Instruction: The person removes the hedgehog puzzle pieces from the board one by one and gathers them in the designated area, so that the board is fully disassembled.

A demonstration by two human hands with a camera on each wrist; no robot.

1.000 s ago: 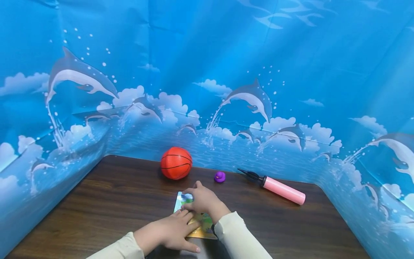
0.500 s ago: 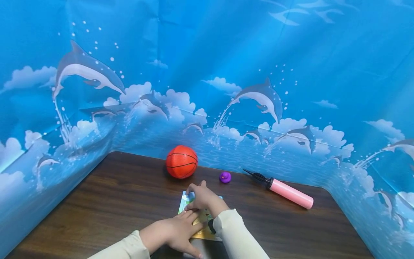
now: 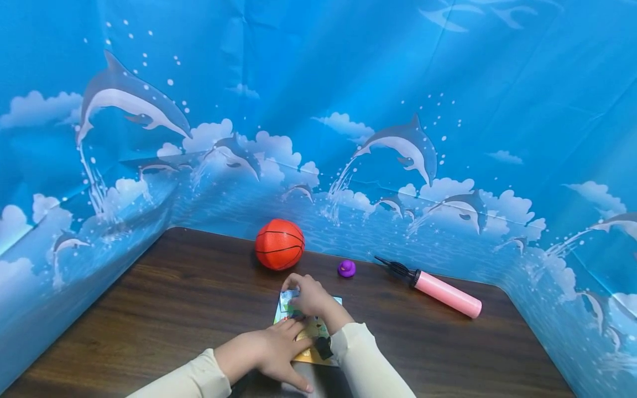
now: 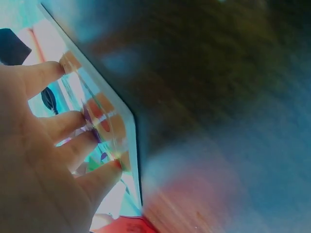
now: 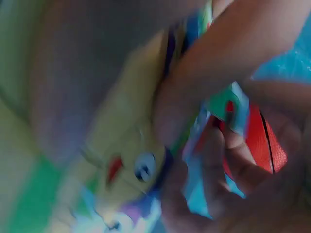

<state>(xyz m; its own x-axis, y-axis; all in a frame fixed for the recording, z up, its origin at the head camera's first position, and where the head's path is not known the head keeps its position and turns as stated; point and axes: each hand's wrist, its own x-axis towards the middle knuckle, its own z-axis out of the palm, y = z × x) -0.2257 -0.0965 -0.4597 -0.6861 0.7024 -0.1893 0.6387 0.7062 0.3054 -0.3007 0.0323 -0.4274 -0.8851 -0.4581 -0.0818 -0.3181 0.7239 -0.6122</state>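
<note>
A colourful picture board lies flat on the dark wood table, close to me. My left hand presses down on its near left part with straight, spread fingers; the board's edge shows beside them. My right hand is at the board's far left corner. Its thumb and fingers curl and pinch a small colourful piece there. The hands and cream sleeves hide most of the board.
An orange toy basketball sits just beyond the board. A purple rubber duck and a pink hand pump lie at the back right. A blue dolphin-print backdrop walls the table on three sides.
My right hand's fingers have curled tighter and lifted slightly at the board's far corner. The left hand has stayed pressed on the board.
</note>
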